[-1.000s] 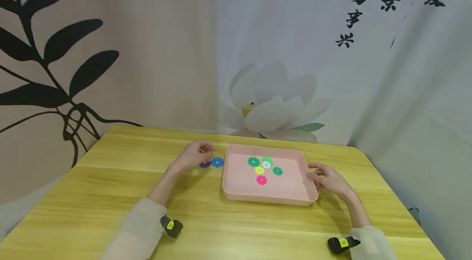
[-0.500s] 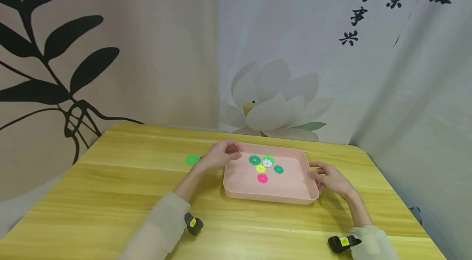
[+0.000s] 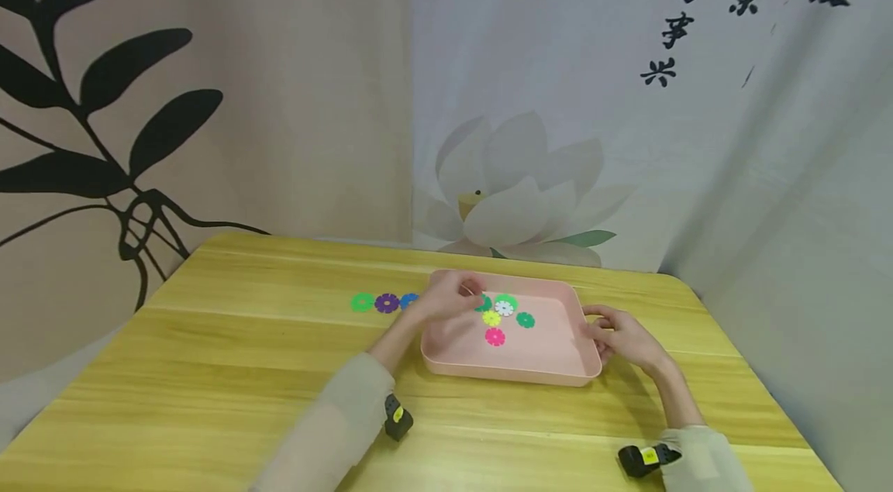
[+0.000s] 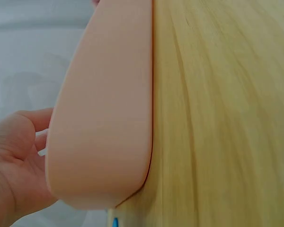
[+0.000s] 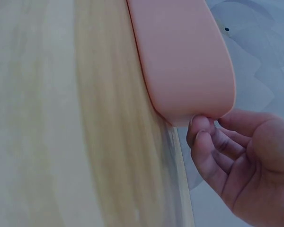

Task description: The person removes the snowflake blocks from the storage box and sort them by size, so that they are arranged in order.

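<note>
A pink tray (image 3: 502,376) lies on the table, with several flower-shaped plastic discs inside. Above its left part hovers my left hand (image 3: 446,295), thumb and fingers loosely bent with a gap between them. Closest to those fingertips is a dark green disc (image 3: 487,304), partly covered by the hand. Nearby lie a white disc (image 3: 504,309) over a light green one, a yellow disc (image 3: 491,318), a smaller green disc (image 3: 525,320) and a pink disc (image 3: 495,337). My right hand (image 3: 628,338) pinches the tray's right wall. The tray hides the left fingertips in the left wrist view.
Left of the tray, a row on the wooden table (image 3: 209,368) holds a light green disc (image 3: 363,302), a purple disc (image 3: 387,303) and a blue disc (image 3: 408,300), the last partly behind my left hand. A printed curtain (image 3: 321,104) hangs behind the table.
My left hand has moved right, from above the discs on the table to over the tray, uncovering the light green and purple discs. The right hand stays at the tray wall.
</note>
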### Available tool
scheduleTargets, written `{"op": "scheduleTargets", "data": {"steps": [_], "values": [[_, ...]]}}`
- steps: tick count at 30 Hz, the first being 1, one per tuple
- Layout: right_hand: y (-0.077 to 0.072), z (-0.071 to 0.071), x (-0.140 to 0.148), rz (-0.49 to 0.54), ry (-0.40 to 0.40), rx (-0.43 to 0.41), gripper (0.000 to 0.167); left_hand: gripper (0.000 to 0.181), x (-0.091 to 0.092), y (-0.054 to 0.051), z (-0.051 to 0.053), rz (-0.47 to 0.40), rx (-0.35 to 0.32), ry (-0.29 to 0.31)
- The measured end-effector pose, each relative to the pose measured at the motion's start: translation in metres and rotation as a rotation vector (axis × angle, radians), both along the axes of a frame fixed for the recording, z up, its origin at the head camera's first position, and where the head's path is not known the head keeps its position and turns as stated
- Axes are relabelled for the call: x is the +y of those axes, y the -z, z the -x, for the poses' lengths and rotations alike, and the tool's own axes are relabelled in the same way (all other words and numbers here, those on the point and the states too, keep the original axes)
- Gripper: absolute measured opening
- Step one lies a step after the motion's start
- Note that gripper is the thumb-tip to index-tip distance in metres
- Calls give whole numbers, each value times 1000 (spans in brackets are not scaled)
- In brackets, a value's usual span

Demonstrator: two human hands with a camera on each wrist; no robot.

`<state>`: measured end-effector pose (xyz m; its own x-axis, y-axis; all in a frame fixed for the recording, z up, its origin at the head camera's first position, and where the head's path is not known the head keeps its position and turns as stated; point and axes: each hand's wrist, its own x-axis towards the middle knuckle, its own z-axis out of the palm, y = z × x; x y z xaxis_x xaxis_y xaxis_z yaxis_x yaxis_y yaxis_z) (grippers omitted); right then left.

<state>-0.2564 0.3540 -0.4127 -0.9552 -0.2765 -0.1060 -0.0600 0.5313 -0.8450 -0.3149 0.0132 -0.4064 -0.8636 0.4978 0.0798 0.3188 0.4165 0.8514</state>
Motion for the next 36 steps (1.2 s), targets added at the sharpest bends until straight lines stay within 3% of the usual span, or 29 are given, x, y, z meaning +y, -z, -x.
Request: {"op": "scheduleTargets", "data": {"steps": [8, 19, 30, 36], "values": [[1, -1, 0, -18, 30, -5, 51, 32, 14, 5, 6, 34, -101, -45], [-3, -2, -3, -8, 25, 4, 49, 45, 18, 9, 14, 150, -94, -46], [-2, -1, 0, 12, 13, -8, 50, 33, 17, 7, 7, 169, -141, -107], [0, -1, 1, 17, 17, -12, 51, 15, 14, 9, 9, 119, -110, -55]]}}
